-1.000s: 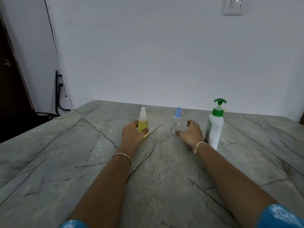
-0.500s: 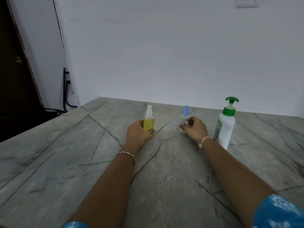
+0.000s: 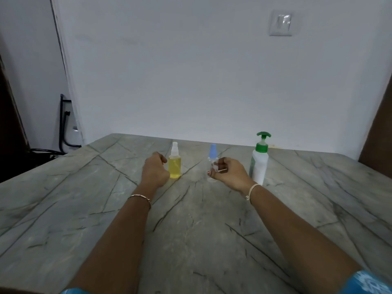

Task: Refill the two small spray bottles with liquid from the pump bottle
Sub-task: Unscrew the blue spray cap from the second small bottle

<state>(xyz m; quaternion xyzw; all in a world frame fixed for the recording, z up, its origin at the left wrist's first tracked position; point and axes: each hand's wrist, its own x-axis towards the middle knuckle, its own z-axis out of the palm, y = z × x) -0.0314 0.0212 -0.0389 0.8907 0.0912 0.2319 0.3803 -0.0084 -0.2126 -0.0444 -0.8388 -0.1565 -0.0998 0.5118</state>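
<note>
Three bottles stand in a row on the grey marble table (image 3: 191,230). A small spray bottle with yellow liquid (image 3: 175,166) and a white nozzle is on the left. My left hand (image 3: 154,169) lies just left of it with loosely curled fingers, beside the bottle rather than around it. In the middle is a small clear spray bottle with a blue cap (image 3: 212,154), whose body my right hand (image 3: 230,172) pinches between thumb and fingers. The white pump bottle with a green pump (image 3: 259,164) stands upright just right of that hand, untouched.
The table's far edge runs along a white wall with a switch plate (image 3: 280,23). A black metal frame (image 3: 63,124) and a dark doorway are past the table's left edge. A brown panel stands at the far right.
My left hand has come off the yellow bottle and now sits beside it. My right hand, resting flat a second ago, keeps its pinch on the clear bottle. The camera has tilted up.
</note>
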